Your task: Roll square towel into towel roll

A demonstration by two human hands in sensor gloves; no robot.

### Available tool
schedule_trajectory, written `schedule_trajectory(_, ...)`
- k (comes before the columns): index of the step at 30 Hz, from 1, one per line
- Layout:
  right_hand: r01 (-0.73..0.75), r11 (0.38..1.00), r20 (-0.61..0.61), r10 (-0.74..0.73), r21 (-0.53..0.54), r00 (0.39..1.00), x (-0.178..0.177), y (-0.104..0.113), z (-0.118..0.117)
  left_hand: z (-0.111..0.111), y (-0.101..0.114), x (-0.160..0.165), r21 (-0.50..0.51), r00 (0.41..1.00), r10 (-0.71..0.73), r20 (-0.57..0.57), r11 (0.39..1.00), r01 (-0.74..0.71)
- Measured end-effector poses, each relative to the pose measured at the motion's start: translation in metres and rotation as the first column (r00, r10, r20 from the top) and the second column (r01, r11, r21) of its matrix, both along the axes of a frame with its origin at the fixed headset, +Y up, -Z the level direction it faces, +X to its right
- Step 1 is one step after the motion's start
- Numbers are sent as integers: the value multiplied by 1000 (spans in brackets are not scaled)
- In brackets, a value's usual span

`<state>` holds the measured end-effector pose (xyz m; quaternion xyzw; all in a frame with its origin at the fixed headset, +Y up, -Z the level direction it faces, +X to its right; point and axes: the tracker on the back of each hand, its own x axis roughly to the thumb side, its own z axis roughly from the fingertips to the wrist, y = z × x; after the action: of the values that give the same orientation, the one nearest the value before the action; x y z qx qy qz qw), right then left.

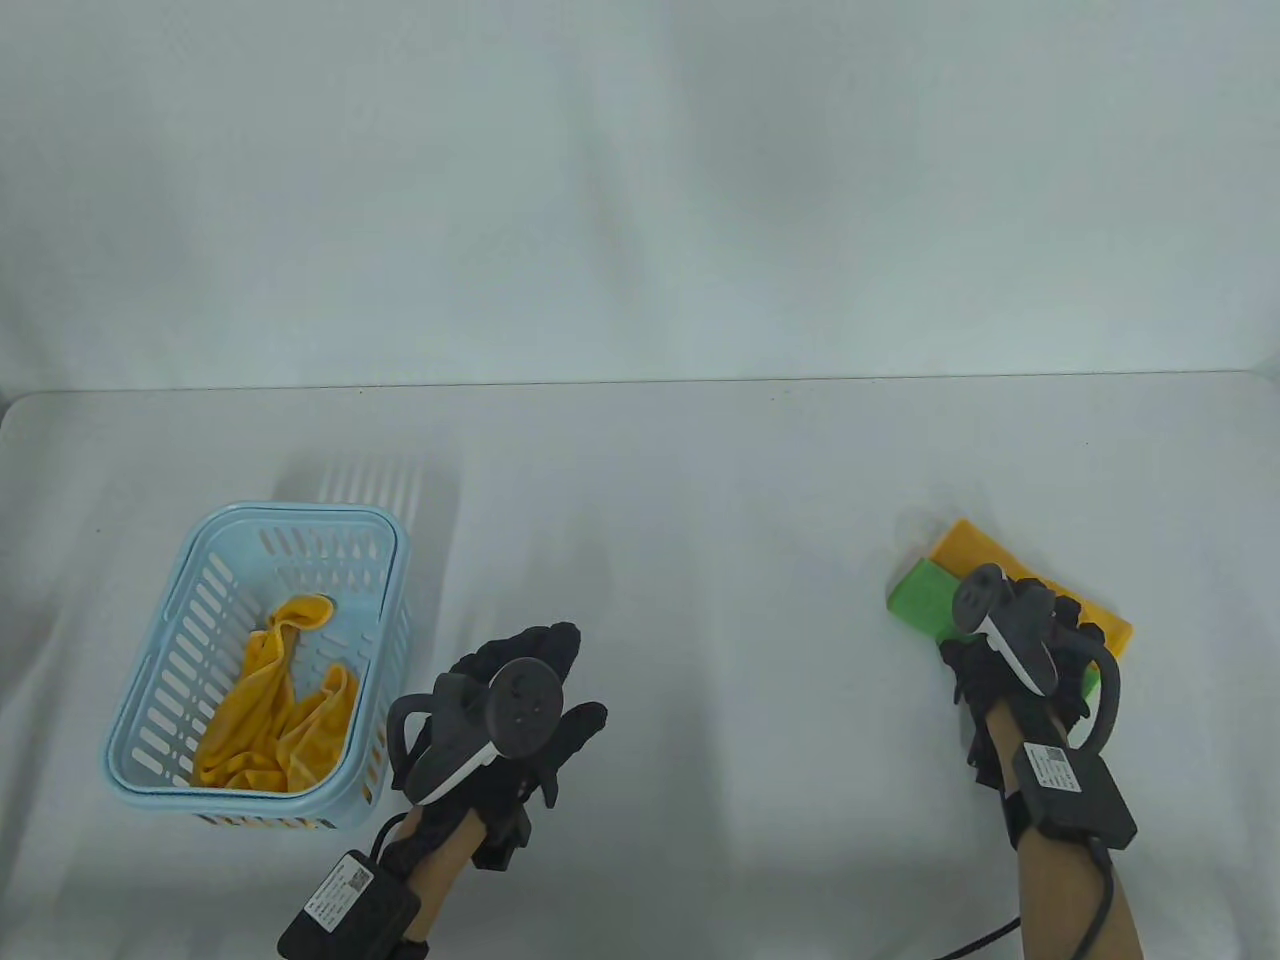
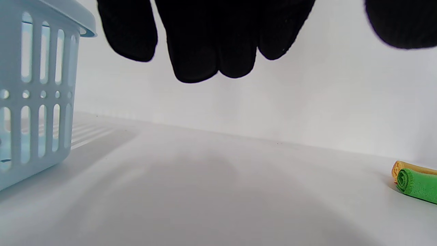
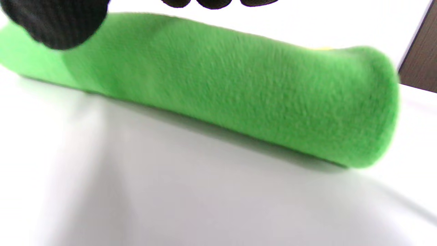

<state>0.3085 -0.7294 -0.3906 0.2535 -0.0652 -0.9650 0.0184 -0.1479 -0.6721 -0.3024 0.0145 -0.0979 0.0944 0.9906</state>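
Observation:
A green towel roll [image 1: 920, 595] lies on the white table at the right, against a yellow towel roll [image 1: 985, 550] behind it. My right hand [image 1: 1045, 625] lies over the green roll [image 3: 239, 95]; its thumb [image 3: 51, 24] is on the near side and the fingertips curl over the top. The tracker hides most of the fingers from above. My left hand [image 1: 570, 680] hovers at the front centre with its fingers [image 2: 205, 51] spread and holding nothing. From there both the green roll [image 2: 420, 186] and the yellow roll [image 2: 401, 166] show end-on at the far right.
A light blue slotted basket [image 1: 300, 515] stands at the front left, just left of my left hand, with a crumpled yellow towel [image 1: 275, 710] inside. The basket's wall [image 2: 34, 95] is close by in the left wrist view. The table's far edge meets a white backdrop.

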Motion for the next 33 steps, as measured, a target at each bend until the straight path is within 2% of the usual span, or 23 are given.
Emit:
schedule_trajectory(5,69,994,-38,-66,84,997,-14,27,6,1,-2,3,-19,1000,-2,13,1000,3)
schedule_trajectory(12,120,983,-171,-95,140,981,-54,61,11,2,-2,4,-11,1000,-7,15,1000,7)
schedule_trajectory(18,271,940,-337,-192,205,922,-105,85,26,5,3,2,45,999,17,-28,999,-16)
schedule_trajectory(21,364,905,-410,-254,218,876,-132,87,37,7,5,2,75,999,30,-43,997,-26)
schedule_trajectory(25,426,878,-526,-263,217,809,-175,86,57,9,13,-1,86,997,48,-60,995,-43)
schedule_trajectory(28,426,886,-580,-252,184,775,-199,77,68,8,19,-1,41,996,67,-63,997,-64)
schedule_trajectory(31,429,887,-634,-233,173,738,-216,60,77,9,34,-4,56,995,53,-82,997,-49)
schedule_trajectory(33,433,890,-647,-248,141,721,-219,56,79,10,44,-7,72,994,58,-89,996,-51)
